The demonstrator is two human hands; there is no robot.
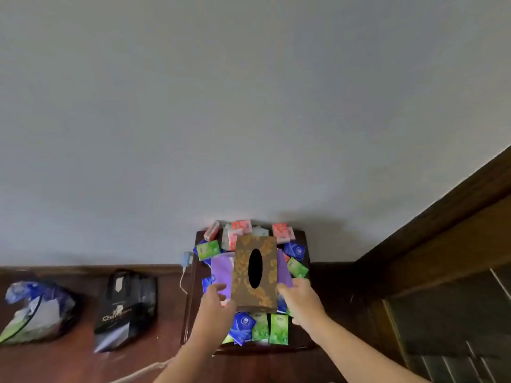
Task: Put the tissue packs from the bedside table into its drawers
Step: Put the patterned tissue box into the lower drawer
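Observation:
A dark wooden bedside table (305, 244) stands against the wall, its top heaped with several small tissue packs: green ones (278, 328), blue ones (294, 251) and red-pink ones (281, 231). A brown tissue box (269, 272) with gold pattern and an oval slot is held above the heap, over purple packs (221, 272). My left hand (214, 302) grips the box's left side and my right hand (300, 298) grips its right side. The drawers are hidden below the tabletop.
A black paper bag (124, 305) and a clear plastic bag with blue print (36, 310) sit on the red-brown floor to the left. A white charger (187, 257) is plugged in at the wall beside the table. A dark wooden bed frame (442, 222) runs along the right.

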